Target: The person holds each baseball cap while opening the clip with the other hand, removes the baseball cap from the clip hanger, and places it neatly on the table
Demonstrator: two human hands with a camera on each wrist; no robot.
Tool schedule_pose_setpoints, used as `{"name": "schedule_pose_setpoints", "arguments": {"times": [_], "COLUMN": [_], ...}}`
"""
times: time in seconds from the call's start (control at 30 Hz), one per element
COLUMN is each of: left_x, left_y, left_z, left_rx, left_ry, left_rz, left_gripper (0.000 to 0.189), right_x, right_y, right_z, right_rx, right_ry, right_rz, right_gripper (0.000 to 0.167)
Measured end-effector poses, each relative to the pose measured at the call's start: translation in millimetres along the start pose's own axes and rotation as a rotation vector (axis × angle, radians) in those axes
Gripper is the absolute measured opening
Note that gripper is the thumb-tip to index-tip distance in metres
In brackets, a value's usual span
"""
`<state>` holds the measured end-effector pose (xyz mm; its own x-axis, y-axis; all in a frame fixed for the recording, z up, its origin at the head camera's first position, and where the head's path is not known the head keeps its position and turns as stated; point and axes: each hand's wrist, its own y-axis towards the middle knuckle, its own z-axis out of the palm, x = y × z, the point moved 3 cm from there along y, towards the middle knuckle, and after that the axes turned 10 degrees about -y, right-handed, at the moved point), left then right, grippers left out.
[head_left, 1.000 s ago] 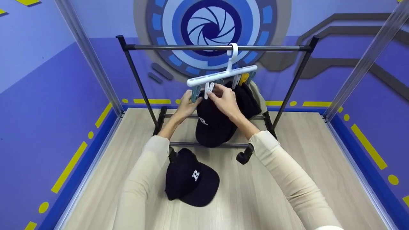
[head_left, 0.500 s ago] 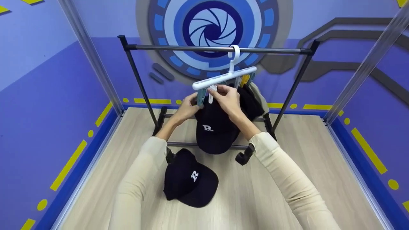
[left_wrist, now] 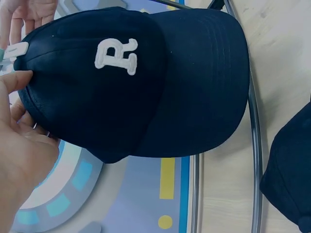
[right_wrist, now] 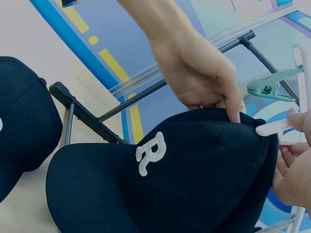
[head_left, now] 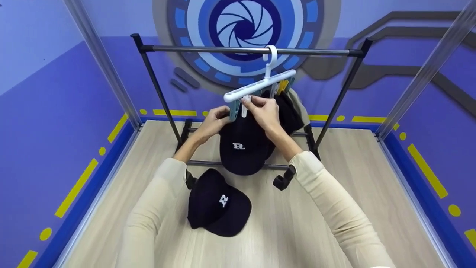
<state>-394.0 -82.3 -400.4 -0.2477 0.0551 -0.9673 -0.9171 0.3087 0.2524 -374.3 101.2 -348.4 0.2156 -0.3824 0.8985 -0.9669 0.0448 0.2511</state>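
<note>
**Black fabric cap with curved brim, lettered "R", held by hand at white plastic clip**

Markings: the cap bears one raised white letter, a serif "R", on its front panel above the brim. A second black fabric cap, resting on the light wood-grain floor, carries a matching white "R". These two letters are the only writing legible.

Left hand: nearly closed, thumb against fingers, pinching the edge of the first cap at the end opposite its brim. A grey-green plastic clip hangs just beside the fingertips.

Right hand: thumb and fingers drawn together, pinching the upper part of the white clip. In the right wrist view one prong of that clip overlaps the cap's edge; whether the clip is fully closed cannot be told.

Location: the first cap hangs brim down beneath a long white plastic hanger, hooked over the dark metal rail of a garment rack. Farther along the hanger is a yellow clip. Below it hang a dark item and a beige item, both partly hidden behind the right hand and first cap.
</note>
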Motion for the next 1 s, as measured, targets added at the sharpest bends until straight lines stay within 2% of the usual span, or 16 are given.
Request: {"name": "schedule_pose_setpoints", "arguments": {"times": [0.1,0.27,0.5,1.0], "left_x": [-4.6,-11.0,-17.1,-16.6], "left_y": [-2.6,-6.9,-11.9,-16.4], "left_z": [3.6,9.3,11.2,17.0], "left_rx": [0.022,0.043,0.026,0.012], "left_ry": [0.002,0.003,0.026,0.057], "left_rz": [-0.007,0.001,0.05,0.019], "left_gripper": [0.009,0.012,0.02,0.023], "right_x": [-0.7,0.1,3.1,5.4], "right_y": [-1.0,-2.0,-2.6,-3.6], "right_z": [-3.5,-10.1,-10.6,-12.9], "right_rx": [0.002,0.018,0.047,0.046], "right_ry": [0.022,-0.001,-0.012,0.025], "right_rz": [0.0,-0.012,-0.004,0.022], "right_gripper": [0.034,0.032,0.03,0.027]}}
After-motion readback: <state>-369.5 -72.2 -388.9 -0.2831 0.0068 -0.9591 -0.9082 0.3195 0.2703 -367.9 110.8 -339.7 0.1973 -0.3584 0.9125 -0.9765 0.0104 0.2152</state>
